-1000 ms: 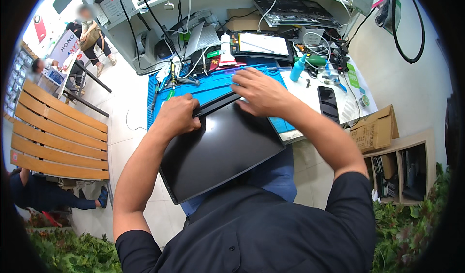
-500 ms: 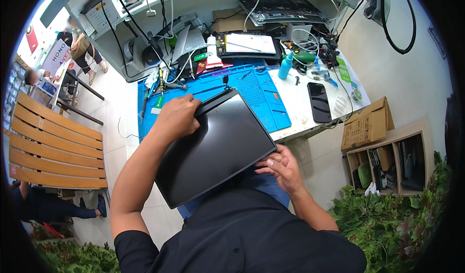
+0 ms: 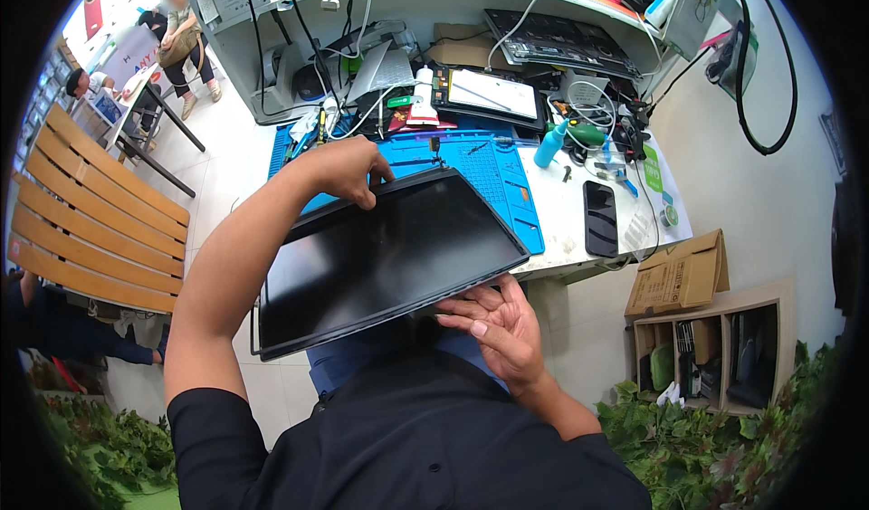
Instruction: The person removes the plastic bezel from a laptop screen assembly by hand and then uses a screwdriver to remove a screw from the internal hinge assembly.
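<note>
Black and glossy, a flat display panel [image 3: 389, 270] lies tilted above our lap at the near side of the white bench [image 3: 566, 243], its far edge overlapping a blue work mat [image 3: 493, 180] in our view. Our left hand [image 3: 347, 171] reaches over that far edge, fingers [image 3: 365, 197] bent and gripping the rim. Our right hand [image 3: 507, 333] turns palm up just beside the near edge, its fingers loosely spread and partly curled; we cannot tell whether their tips touch the underside. At the panel's lower left corner, a thin black frame [image 3: 253, 331] stands slightly apart from it.

To the right of the mat, we see a black phone [image 3: 600, 220] lying face up, with a turquoise bottle [image 3: 549, 148] upright farther back and a green-handled tool [image 3: 588, 135] just beyond. Behind the mat, a tablet-like device [image 3: 491, 94] with a bright white face rests among cables and tools, and an opened laptop chassis [image 3: 561, 42] sits farther back. On our right, a cardboard box [image 3: 674, 279] leans above a wooden shelf unit [image 3: 786, 329], near green foliage [image 3: 715, 460]. On our left stands a slatted wooden seat [image 3: 100, 207]; beyond it, a person [image 3: 186, 44] stands near a small table [image 3: 136, 89].
</note>
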`<state>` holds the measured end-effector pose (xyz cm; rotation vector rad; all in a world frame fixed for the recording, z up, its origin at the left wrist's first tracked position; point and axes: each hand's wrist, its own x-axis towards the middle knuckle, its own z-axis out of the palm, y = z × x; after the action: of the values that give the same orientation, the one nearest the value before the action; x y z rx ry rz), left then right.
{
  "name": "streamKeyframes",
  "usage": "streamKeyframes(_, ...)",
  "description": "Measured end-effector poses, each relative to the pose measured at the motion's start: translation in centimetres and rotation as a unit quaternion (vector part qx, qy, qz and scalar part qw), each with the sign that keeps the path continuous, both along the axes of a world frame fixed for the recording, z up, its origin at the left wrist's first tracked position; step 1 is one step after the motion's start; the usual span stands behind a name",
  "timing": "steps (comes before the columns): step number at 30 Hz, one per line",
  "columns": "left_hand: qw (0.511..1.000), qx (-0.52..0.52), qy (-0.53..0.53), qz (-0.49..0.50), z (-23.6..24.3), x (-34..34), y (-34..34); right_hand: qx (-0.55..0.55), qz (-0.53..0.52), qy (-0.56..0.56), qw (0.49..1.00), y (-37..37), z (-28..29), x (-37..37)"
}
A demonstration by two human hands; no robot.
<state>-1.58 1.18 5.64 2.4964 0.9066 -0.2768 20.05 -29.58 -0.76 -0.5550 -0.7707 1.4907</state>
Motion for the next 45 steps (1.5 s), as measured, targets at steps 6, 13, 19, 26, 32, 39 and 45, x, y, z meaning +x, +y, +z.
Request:
streamKeyframes(6, 0.999, -0.052, 0.009, 0.003, 0.2, 0.2, 0.8, 0.019, 0.0, 0.0, 1.0, 0.9, 1.9, -0.3)
streamKeyframes(13, 0.998, -0.058, 0.019, -0.004, -0.4, 0.0, 1.7, 0.035, -0.044, -0.017, 0.998, 2.4, 1.1, -0.3)
streamKeyframes(19, 0.998, -0.068, 0.005, -0.001, -0.5, 0.5, 1.9, 0.019, -0.106, -0.045, 0.993, 2.8, 0.9, -0.2)
streamKeyframes(26, 0.997, -0.071, 0.0, 0.001, -1.1, 0.4, 2.2, 0.017, -0.098, -0.04, 0.994, 2.5, 0.7, -0.1)
streamKeyframes(32, 0.998, -0.062, 0.011, 0.008, -0.7, 0.7, 1.7, 0.007, -0.099, -0.044, 0.994, 1.9, -0.2, 0.3)
streamKeyframes(39, 0.999, 0.022, 0.021, -0.011, -0.2, 0.8, -0.2, -0.045, -0.105, -0.052, 0.992, 0.2, -3.2, 1.7)
streamKeyframes(45, 0.994, 0.104, 0.027, -0.006, -0.5, 1.0, -2.6, -0.077, -0.079, -0.045, 0.993, -0.8, -5.3, 2.8)
